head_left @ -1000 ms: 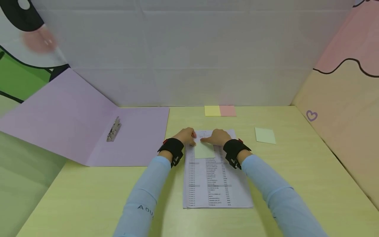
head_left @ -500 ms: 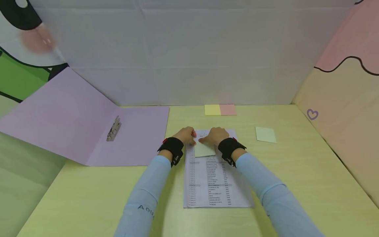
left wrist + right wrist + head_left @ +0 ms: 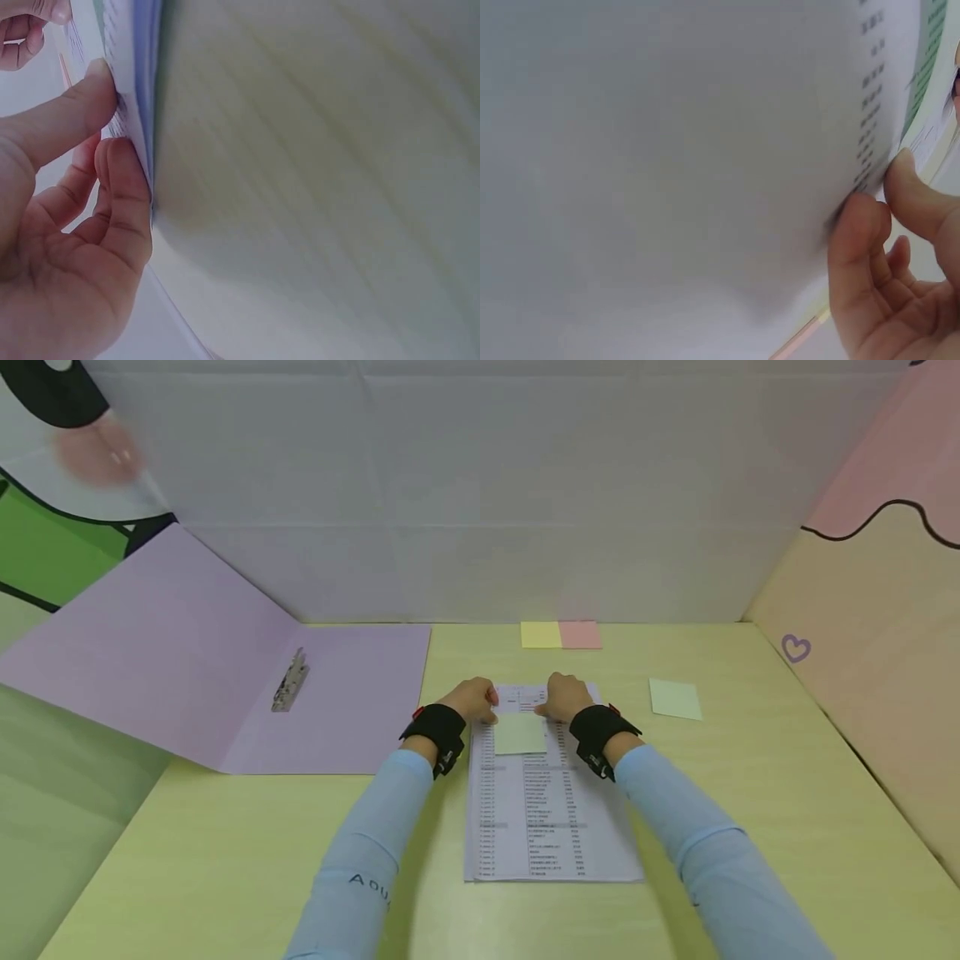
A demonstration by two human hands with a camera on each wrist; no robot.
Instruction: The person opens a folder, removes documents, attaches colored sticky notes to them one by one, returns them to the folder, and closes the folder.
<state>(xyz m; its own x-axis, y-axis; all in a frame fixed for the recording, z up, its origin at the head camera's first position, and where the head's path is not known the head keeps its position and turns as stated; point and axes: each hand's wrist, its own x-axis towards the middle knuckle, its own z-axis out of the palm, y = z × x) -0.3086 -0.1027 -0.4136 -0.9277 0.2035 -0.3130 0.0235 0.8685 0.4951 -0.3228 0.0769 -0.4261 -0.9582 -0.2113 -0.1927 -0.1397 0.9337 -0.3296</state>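
A stack of printed sheets [image 3: 558,835] lies before me, covered in table text. Near its top a pale green sticky note [image 3: 520,735] lies on the page. My left hand [image 3: 471,700] is at the upper left of the stack; its thumb [image 3: 97,94] touches the paper beside the note and its loosely bent fingers rest by the stack's edge. My right hand [image 3: 567,697] has its thumb at the note's upper right corner. In the right wrist view its bent fingers [image 3: 859,225] touch the page near a column of print.
An open lilac folder [image 3: 352,710] with a metal clip [image 3: 290,681] lies at the left, its cover leaning up. Yellow [image 3: 541,635] and pink sticky notes [image 3: 580,635] sit at the back edge. Another pale green note [image 3: 675,699] lies right. A wall [image 3: 480,510] borders the back.
My right thumb first slid slightly left over the green note, then right to its upper right corner. The note's face is now more exposed. My left hand has stayed in place.
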